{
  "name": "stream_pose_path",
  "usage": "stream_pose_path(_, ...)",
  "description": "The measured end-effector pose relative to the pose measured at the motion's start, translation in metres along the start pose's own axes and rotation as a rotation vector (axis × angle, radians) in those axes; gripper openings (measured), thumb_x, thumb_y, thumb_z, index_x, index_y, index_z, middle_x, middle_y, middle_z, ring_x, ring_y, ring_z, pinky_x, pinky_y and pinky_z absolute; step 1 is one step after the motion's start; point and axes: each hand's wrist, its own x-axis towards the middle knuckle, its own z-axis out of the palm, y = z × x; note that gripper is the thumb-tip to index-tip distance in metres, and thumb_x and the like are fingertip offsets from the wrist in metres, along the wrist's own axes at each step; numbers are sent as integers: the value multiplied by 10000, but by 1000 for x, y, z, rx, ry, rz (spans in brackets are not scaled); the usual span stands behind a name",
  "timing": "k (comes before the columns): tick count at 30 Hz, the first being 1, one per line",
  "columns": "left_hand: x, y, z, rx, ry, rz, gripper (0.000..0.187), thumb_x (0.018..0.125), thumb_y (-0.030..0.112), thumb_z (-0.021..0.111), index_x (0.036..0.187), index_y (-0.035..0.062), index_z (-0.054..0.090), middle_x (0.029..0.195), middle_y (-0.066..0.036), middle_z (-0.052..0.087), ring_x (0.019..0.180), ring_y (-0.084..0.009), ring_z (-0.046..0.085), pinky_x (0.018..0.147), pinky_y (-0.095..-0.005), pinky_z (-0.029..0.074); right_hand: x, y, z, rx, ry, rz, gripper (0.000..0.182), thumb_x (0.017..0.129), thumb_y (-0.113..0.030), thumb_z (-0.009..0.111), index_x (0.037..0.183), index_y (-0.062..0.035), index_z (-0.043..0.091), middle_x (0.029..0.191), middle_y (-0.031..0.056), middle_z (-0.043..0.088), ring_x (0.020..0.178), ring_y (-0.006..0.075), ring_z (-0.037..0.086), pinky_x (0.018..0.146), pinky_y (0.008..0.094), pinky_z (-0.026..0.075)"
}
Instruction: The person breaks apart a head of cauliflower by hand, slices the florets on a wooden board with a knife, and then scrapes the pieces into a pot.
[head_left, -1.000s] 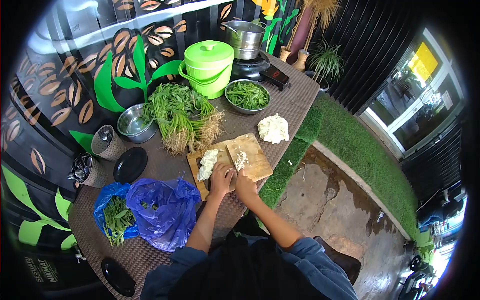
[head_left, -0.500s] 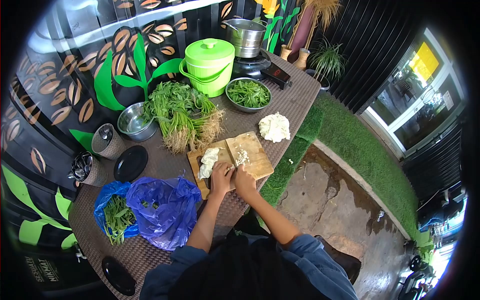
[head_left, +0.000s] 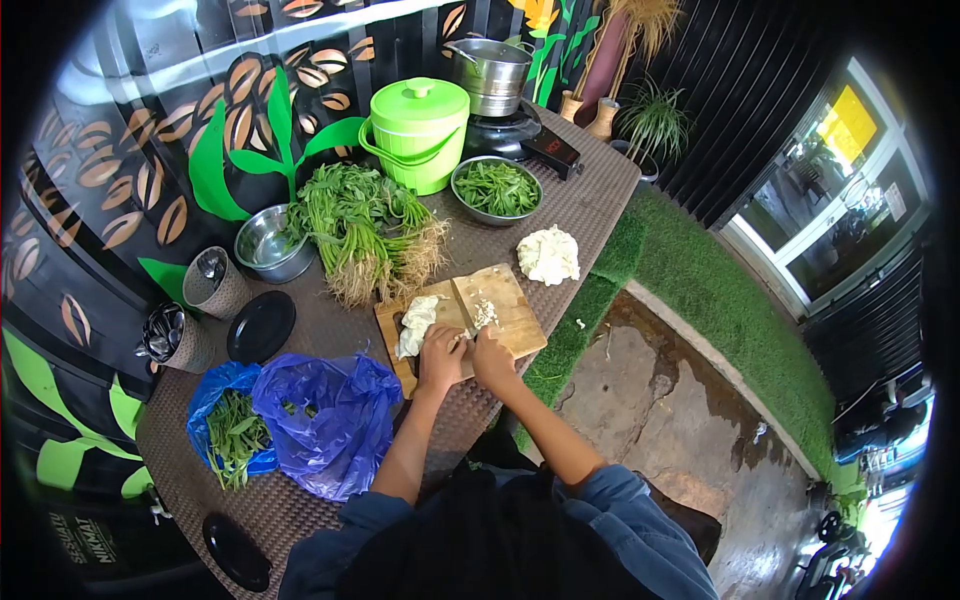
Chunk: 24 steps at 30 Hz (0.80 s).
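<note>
Pale bits [head_left: 486, 314] lie at the centre of the frame, scattered over the right half of the wooden board [head_left: 522, 338], just beside what looks like a knife [head_left: 463, 305]. The step in hand seems to be chopping. The right hand [head_left: 491, 361] is curled tightly, apparently around the handle, which it hides. The left hand [head_left: 440, 357] is bent down on the board, close to the blade; a pale piece shows by its fingertips, but I cannot tell whether it is pinched or only touched. The next cut calls for a steady hold with those fingertips tucked back, since they look like the main thing in the blade's way. A pale lump [head_left: 416, 326] crowds the left hand on the board's left half. Above the board, a rooted bunch [head_left: 362, 215] of greens spreads on the table [head_left: 325, 328], its roots hanging near the board's upper edge; a pale heap [head_left: 548, 256] sits to the upper right. Farther up stand a bowl [head_left: 503, 218] of cut leaves [head_left: 497, 187], a green bucket [head_left: 415, 145] and a pot [head_left: 492, 90] on a stove [head_left: 548, 147]. A violet bag [head_left: 335, 430] fills the lower left, well apart from the blade.
</note>
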Motion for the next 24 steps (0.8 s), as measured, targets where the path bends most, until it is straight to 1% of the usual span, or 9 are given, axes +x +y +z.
stream_pose_path(2, 1, 1, -1, -8, -3, 2, 136, 750, 66, 664, 864, -6, 678, 879, -158, 643, 935, -308, 569, 818, -380, 467, 1, 2, -1, -44, 18, -55, 305, 904, -183, 459, 1131, 13, 403, 801, 217, 657, 748, 344, 678, 623, 428, 553)
stream_pose_path(5, 0, 0, -1, -13, 12, 16, 134, 738, 59, 680, 858, -1, 683, 860, -155, 641, 921, -304, 573, 805, -375, 469, -12, -5, 0, -11, -9, -13, 295, 899, -184, 471, 1108, 15, 410, 784, 206, 656, 729, 343, 677, 618, 425, 553)
stream_pose_path(8, 2, -3, 2, -11, 34, 38, 135, 730, 56, 695, 855, 3, 687, 844, -153, 641, 904, -300, 579, 793, -369, 472, -8, -10, 8, 18, 21, 32, 275, 901, -184, 474, 1083, 14, 417, 818, 215, 653, 747, 349, 676, 612, 416, 554)
stream_pose_path(14, 0, 0, -1, -6, 28, -2, 135, 731, 53, 696, 853, -4, 685, 852, -155, 644, 897, -305, 583, 795, -370, 475, -8, -8, -5, -30, 31, -57, 229, 918, -185, 447, 1043, 5, 418, 778, 214, 655, 732, 341, 679, 596, 416, 555)
stream_pose_path(16, 1, 2, -2, -22, 23, -19, 137, 730, 51, 696, 853, -7, 684, 853, -155, 644, 896, -306, 584, 796, -370, 476, -16, -11, -1, 27, 20, 35, 260, 917, -208, 463, 1048, 12, 416, 776, 208, 655, 711, 346, 676, 591, 412, 554)
stream_pose_path(17, 1, 2, -3, -32, 8, -3, 138, 742, 54, 680, 863, -12, 682, 871, -161, 640, 913, -308, 578, 806, -373, 471, -14, -12, 0, 25, 20, 36, 260, 917, -208, 463, 1048, 12, 416, 776, 208, 655, 711, 346, 676, 591, 412, 554)
stream_pose_path(20, 0, 0, -2, -23, -7, 2, 141, 758, 58, 662, 875, -18, 680, 887, -169, 638, 932, -309, 573, 816, -378, 466, -4, -8, 5, 22, 18, 23, 294, 922, -224, 467, 1071, 22, 406, 783, 207, 657, 714, 346, 676, 587, 408, 554)
stream_pose_path(22, 0, 0, -1, -6, -9, -4, 142, 760, 60, 662, 877, -18, 680, 884, -170, 640, 933, -309, 573, 815, -378, 466, 0, -4, -3, -23, 56, -85, 266, 921, -206, 463, 1057, 15, 405, 767, 214, 657, 725, 344, 679, 595, 419, 554)
stream_pose_path(24, 0, 2, -2, -18, -11, -33, 147, 759, 63, 665, 881, -18, 681, 890, -170, 643, 936, -312, 574, 814, -381, 467, -7, -6, -8, -27, 24, -67, 254, 921, -203, 459, 1043, 14, 411, 764, 214, 656, 723, 343, 679, 589, 418, 554)
